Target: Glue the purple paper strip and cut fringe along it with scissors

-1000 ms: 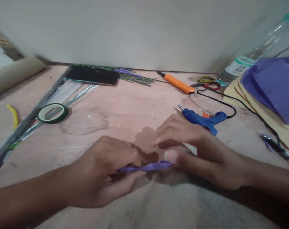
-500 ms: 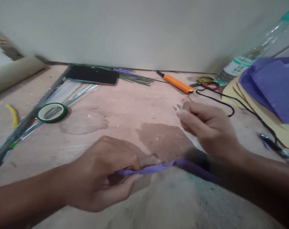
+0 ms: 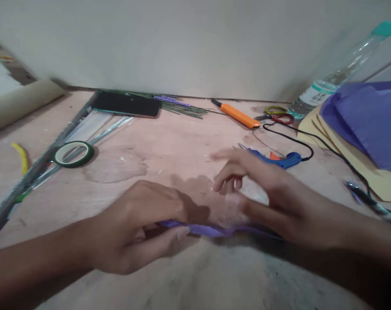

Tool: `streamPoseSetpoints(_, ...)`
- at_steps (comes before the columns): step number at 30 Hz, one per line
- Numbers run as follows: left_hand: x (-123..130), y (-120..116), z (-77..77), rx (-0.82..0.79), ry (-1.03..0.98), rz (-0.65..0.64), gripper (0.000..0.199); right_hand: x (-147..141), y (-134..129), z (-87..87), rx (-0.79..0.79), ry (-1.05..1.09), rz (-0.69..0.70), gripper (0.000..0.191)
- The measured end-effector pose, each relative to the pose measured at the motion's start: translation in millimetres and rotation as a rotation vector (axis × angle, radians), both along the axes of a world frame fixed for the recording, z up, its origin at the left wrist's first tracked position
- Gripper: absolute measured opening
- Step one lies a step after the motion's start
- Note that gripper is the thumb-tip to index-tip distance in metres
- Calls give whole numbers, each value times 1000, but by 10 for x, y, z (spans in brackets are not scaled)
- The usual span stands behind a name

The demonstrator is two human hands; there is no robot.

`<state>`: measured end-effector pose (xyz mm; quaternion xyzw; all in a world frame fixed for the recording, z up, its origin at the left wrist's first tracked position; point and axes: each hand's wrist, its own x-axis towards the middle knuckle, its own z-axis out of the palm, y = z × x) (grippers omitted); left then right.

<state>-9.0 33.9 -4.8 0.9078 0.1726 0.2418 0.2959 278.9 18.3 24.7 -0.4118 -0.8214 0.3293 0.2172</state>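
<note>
A thin strip of purple crepe paper (image 3: 211,230) is pinched between the thumb and fingers of my left hand (image 3: 146,224), low in the middle. The strip runs rightward beneath my right hand (image 3: 266,193). My right hand is blurred, with thumb and fingers apart and nothing held between them. Just behind it lies a blue glue gun (image 3: 288,161) with an orange trigger, partly covered by my fingers. A pale clear patch (image 3: 255,191) shows on the table by my right hand; I cannot tell what it is.
An orange cutter (image 3: 240,116), scissors (image 3: 279,115), a bottle (image 3: 330,82) and purple sheets (image 3: 369,125) lie toward the right. A black cord (image 3: 334,146) crosses there. Leftward are green tape (image 3: 74,154), a phone (image 3: 126,104), green stems (image 3: 182,108) and a cardboard roll (image 3: 24,103).
My right hand has come away from the glue gun, leaving it on the table, and has opened and moved down left toward the purple strip. My left hand keeps its pinch.
</note>
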Motion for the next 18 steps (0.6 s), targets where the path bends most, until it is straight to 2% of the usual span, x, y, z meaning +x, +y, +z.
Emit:
streamPoseSetpoints(3,-50,85,11,-3,-8,20,17,-56,-81,-30,-187,17,177,5)
streamPoseSetpoints(5,-89,147,-13,86,-36,76,17,-87,-104,-68,-217,39,178,11)
streamPoseSetpoints(7,-120,201,-55,128,-59,100,15,-113,-141,-120,-182,48,165,14)
streamPoseSetpoints(9,-135,243,-99,180,-9,100,20,-128,-223,-184,-69,-17,149,12)
streamPoseSetpoints(11,-136,274,-130,269,97,114,21,-128,-357,-256,143,-160,163,12)
streamPoseSetpoints(14,-125,315,-153,426,205,166,22,-112,-598,-359,454,-295,217,26)
streamPoseSetpoints(16,-118,338,-161,510,208,198,24,-110,-734,-409,556,-300,234,29)
streamPoseSetpoints(18,-112,350,-166,557,204,228,25,-122,-830,-440,579,-281,256,33)
